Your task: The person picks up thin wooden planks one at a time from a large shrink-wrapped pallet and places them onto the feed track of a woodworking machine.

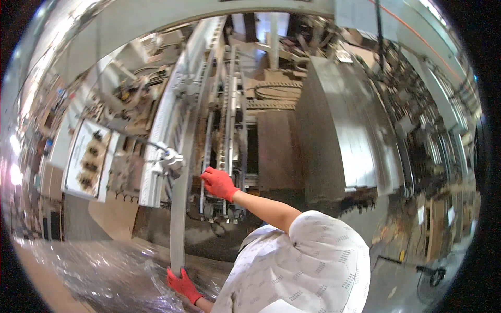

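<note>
A long, narrow grey strip (178, 219) stands almost upright, running from the floor up along a white machine frame (167, 120). My left hand (182, 284), in a red glove, grips the strip's bottom end. My right hand (219, 182), also in a red glove, is raised at arm's length just right of the strip with its fingers curled. It lies close to the strip's edge and in front of a set of metal rails (225, 130). Whether it holds the strip is unclear. My white patterned sleeve (308, 266) fills the lower middle.
Crinkled clear plastic wrap (99, 276) covers the lower left. A large grey sheet-metal panel (344, 130) stands to the right. A white board with dark parts (86, 159) hangs at the left. A floor fan (429, 274) is at the lower right.
</note>
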Available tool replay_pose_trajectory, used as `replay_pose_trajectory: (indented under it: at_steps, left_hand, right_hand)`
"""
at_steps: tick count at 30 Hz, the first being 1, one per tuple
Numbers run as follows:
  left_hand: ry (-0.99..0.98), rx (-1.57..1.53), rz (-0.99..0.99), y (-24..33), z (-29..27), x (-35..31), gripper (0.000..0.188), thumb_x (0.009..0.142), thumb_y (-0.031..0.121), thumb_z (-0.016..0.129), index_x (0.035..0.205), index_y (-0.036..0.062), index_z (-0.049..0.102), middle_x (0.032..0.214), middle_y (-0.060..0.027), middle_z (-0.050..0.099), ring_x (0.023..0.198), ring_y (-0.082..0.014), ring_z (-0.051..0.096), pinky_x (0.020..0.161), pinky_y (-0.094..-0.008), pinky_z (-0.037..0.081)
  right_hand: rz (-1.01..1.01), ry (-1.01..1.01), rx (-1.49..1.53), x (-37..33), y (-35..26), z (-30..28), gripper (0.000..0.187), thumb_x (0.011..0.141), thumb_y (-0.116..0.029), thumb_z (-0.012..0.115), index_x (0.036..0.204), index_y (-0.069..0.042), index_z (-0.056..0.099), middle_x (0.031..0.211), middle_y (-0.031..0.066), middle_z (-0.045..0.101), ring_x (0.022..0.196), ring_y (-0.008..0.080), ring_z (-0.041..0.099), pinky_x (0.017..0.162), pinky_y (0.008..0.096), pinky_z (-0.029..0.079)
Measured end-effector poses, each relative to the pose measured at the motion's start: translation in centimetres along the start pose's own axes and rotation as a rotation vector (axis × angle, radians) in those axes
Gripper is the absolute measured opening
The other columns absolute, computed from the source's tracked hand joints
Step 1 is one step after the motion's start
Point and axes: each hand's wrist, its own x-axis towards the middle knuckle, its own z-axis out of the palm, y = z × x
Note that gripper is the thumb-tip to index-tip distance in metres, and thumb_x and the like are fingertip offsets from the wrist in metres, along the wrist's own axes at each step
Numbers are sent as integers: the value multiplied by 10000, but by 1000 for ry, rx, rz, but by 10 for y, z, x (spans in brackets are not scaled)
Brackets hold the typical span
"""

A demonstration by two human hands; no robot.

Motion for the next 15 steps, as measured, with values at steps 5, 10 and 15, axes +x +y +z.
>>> replay_pose_trajectory:
  at_steps: [5,10,15]
  left_hand:
    - [-249,169,-56,2,-10,20,833,777,344,895,1473,62,534,1426,-187,610,1311,-395,557,1103,-511,443]
    - [-250,277,-104,11,-8,24,871,754,349,911,1472,47,522,1435,-213,594,1349,-406,536,1121,-515,449]
    - [-230,296,42,-10,3,28,861,813,382,869,1496,11,497,1458,-229,585,1373,-414,530,1137,-508,452]
  right_hand:
    - [31,-16,5,0,0,0,125,853,-140,696,943,-84,629,942,137,599,867,383,649,713,497,537]
    - [39,-21,35,1,2,1,146,849,-139,703,966,-85,635,947,139,600,855,382,650,705,504,527]
    - [39,23,128,-3,6,7,140,827,-123,693,950,-79,643,940,140,615,870,388,654,727,506,534]
